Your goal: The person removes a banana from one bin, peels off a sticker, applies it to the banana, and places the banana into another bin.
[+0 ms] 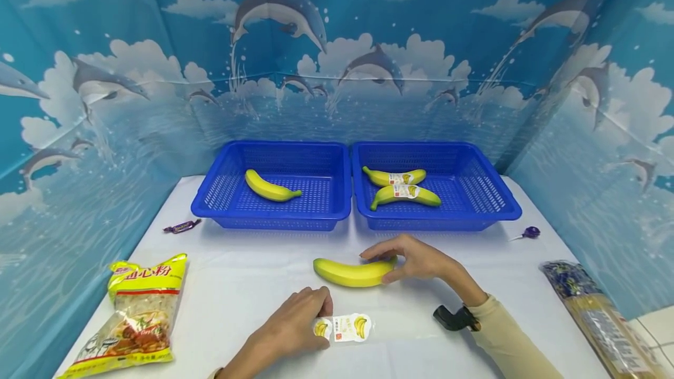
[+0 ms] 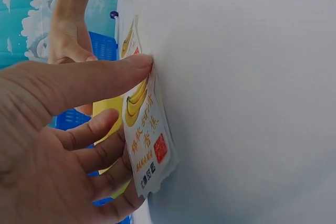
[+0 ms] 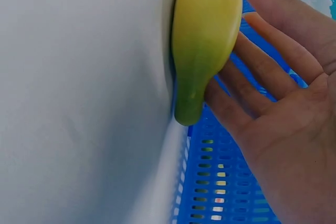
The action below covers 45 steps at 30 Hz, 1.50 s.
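Note:
A yellow banana [image 1: 350, 272] without a label lies in the middle of the white table. My right hand [image 1: 413, 259] holds its right end, thumb on the near side and fingers on the far side. In the right wrist view the greenish stem of the banana [image 3: 189, 95] hangs past the fingers. Nearer the front, my left hand [image 1: 300, 320] pinches the left end of a banana sticker strip [image 1: 351, 327]. The left wrist view has the thumb over the printed sticker [image 2: 144, 140], with fingers behind it. Clear film runs from the strip to the right.
The left blue basket [image 1: 271, 215] holds one plain banana [image 1: 268, 187]; the right blue basket [image 1: 432, 216] holds two labelled bananas [image 1: 406, 194]. A wrapped candy [image 1: 182, 227] and pasta bag [image 1: 142, 320] are left; a lollipop [image 1: 530, 232] and noodle pack [image 1: 600, 314] are right.

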Motion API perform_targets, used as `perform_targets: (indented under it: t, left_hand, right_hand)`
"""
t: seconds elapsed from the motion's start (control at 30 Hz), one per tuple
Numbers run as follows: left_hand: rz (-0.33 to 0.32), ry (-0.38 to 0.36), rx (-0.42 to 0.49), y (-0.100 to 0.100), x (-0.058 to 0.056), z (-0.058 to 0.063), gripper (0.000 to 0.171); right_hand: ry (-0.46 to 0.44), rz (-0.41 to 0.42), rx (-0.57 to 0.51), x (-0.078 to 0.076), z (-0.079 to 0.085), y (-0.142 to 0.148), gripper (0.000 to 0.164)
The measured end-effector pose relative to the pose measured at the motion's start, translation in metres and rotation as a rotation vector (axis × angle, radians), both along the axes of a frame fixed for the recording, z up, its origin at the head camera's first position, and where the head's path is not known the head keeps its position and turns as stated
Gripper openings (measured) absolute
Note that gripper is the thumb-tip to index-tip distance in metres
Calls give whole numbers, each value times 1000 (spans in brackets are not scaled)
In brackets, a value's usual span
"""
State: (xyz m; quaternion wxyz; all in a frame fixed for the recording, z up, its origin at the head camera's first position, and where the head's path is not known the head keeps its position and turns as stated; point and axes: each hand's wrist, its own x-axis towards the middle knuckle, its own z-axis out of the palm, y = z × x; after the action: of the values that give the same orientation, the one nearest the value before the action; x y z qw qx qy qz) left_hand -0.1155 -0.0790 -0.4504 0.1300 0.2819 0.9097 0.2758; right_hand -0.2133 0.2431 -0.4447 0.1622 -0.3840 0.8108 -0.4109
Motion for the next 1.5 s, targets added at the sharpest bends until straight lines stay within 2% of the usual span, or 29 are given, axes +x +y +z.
perform_targets:
  t: [0.1,0.17,0.27,0.37,0.47,0.53,0.63,0.73,0.87,1.0,1.17,1.5]
  left_hand:
    - [-21,-38,30,1,-3,1,53]
    - [-53,-93,88,4,-8,2,47]
    - [-138,-214,186,8,-18,5,28]
    - [-247,-343,236,12,-30,9,14]
    - [-331,-416,254,16,-39,11,10]
    - [-356,-450,281,19,-45,12,9]
    - [-338,-474,323,21,-52,13,9]
    - [-276,-485,354,22,-58,16,7]
    - [-233,-474,389,23,-65,19,4]
    - [-250,-489,427,25,-67,18,8]
    - [-267,-508,449,29,-65,17,10]
    - [-227,-507,469,27,-65,24,9]
  right_hand:
    - [21,2,14,1,4,0,57]
    - [36,7,22,3,7,0,57]
    - [55,24,23,9,13,-3,57]
    - [106,52,25,16,21,-8,57]
    - [163,81,18,23,27,-13,55]
    - [173,104,1,28,30,-17,53]
    - [161,150,-37,32,33,-22,50]
    - [129,193,-61,35,35,-25,48]
    - [89,192,-58,38,36,-27,47]
    - [85,190,-76,38,35,-30,41]
    - [86,193,-109,41,34,-35,31]
    - [68,147,-113,42,33,-38,24]
